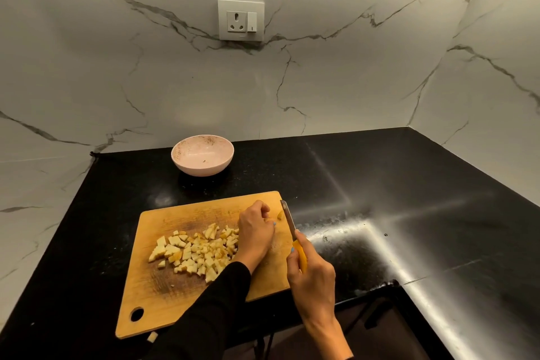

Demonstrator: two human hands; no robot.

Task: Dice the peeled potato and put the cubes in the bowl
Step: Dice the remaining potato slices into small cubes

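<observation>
Left hand pinches the last potato piece on the cutting board; right hand grips the knife. Blade beside curled fingertips: a slip risks a cut. One cube lies off the board's near edge.

Potato cubes on board, right hand gripping knife, bowl seemingly empty
</observation>
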